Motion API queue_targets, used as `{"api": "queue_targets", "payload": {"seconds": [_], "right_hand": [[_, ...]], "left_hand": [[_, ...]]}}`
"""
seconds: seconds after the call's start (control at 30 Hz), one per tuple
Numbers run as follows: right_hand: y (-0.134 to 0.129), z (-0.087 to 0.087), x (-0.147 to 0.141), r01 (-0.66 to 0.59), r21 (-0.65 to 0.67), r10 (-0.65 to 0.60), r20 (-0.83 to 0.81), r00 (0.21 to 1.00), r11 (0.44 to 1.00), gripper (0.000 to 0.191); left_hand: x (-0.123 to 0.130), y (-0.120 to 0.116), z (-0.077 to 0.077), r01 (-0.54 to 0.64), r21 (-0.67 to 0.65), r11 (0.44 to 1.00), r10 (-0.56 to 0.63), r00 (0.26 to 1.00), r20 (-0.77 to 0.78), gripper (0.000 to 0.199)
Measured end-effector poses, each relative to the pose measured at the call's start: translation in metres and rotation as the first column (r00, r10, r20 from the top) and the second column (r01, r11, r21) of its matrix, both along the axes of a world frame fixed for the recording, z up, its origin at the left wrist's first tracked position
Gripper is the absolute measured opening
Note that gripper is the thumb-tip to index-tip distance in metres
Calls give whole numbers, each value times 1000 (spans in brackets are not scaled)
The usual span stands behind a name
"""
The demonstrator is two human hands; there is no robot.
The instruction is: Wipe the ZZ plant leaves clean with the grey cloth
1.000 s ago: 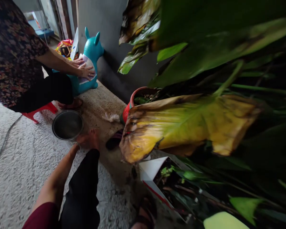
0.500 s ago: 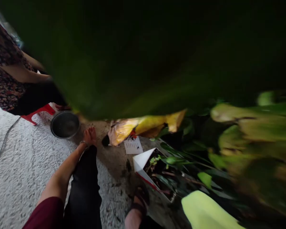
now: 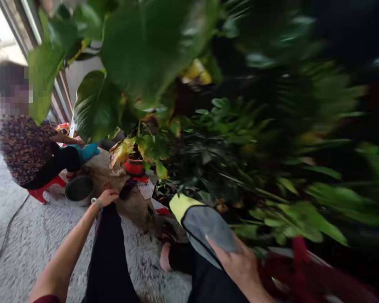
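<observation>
From where I stand, the right hand [image 3: 244,267] is closed round the near end of a grey piece with a yellow-green tip [image 3: 210,221], its thumb lying along the upper face; the fingers underneath are hidden, so I cannot tell how far they wrap. The piece slants up above the right trouser leg [image 3: 205,277], tip pointing forward and left toward a white-and-red box [image 3: 159,206], with green leaves [image 3: 300,221] off to its right. The left hand [image 3: 108,197] rests over the left knee, fingers loosely out, pinching nothing that I can see. To hold the piece well, I would keep that thumb flat and the squeeze light, since the body looks soft and might buckle. The tip is best kept away from the foliage, where it could snag, and the wrist off the dark red thing [image 3: 300,256] beside it. Should the far end sag, the left hand seems free to support it
</observation>
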State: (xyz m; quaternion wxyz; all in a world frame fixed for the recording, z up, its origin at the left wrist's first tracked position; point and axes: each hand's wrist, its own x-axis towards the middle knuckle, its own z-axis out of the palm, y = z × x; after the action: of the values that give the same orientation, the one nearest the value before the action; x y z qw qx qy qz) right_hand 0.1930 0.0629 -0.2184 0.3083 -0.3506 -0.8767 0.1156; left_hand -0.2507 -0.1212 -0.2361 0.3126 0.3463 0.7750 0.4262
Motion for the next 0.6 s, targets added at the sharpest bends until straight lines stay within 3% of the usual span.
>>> {"api": "queue_targets", "payload": {"seconds": [0.07, 0.13, 0.23, 0.3, 0.37, 0.43, 0.5, 0.6], "right_hand": [[-13, 15, -6, -7, 1, 8, -10, 1000, 1000, 24], [-31, 29, -10, -17, -35, 14, -88, 996, 999, 25], [-62, 47, -10, -50, -159, 2, -287, 958, 986, 22], [-79, 61, -8, -94, -268, -25, -408, 913, 959, 22], [-89, 79, -6, -135, -359, -65, -493, 867, 923, 27], [-93, 98, -6, -153, -418, -127, -570, 812, 896, 32], [-92, 114, -9, -149, -455, -225, -666, 711, 878, 35], [-92, 117, -14, -153, -481, -330, -767, 551, 863, 34]], "left_hand": [[42, -13, 26, 33, 60, 998, -33, 999, 7, 13], [89, -25, 39, 101, 127, 987, -110, 992, 65, 20], [149, -33, 40, 315, 141, 938, -334, 932, 138, 19], [173, -29, 41, 368, 161, 916, -388, 915, 115, 18], [185, -15, 46, 299, 201, 933, -331, 931, 155, 18], [189, 5, 56, 154, 239, 959, -218, 939, 267, 24], [190, 27, 68, 36, 275, 961, -134, 928, 347, 33], [194, 58, 80, -23, 329, 944, -112, 917, 383, 39]]}}
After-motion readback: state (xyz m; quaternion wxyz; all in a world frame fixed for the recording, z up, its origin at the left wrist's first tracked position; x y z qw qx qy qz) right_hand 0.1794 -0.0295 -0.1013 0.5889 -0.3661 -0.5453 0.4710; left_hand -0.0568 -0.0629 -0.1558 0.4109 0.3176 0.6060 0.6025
